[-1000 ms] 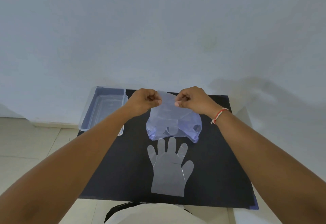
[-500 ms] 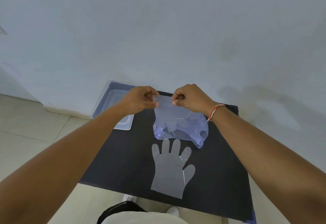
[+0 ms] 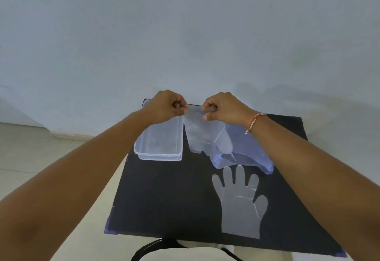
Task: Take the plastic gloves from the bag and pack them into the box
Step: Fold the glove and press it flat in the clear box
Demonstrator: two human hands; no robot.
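My left hand (image 3: 166, 106) and my right hand (image 3: 222, 108) pinch the top edge of a clear plastic glove (image 3: 197, 133) between thumb and fingers. The glove hangs down from them, stretched flat, above the far part of the black table (image 3: 164, 199). Its lower end sits beside the bluish plastic bag (image 3: 253, 158), which lies under my right forearm. The clear plastic box (image 3: 158, 154) stands open just left of the hanging glove, below my left hand. A second clear glove (image 3: 240, 205) lies flat on the table, fingers pointing at the bag.
The table stands against a pale wall. Its left and near edges drop to a light tiled floor. A red thread band circles my right wrist (image 3: 254, 121). Bare black surface shows in front of the box.
The held glove has come up and left, away from the bag and closer to the box. Both hands keep their pinch. The view has swung left, so the table sits further right.
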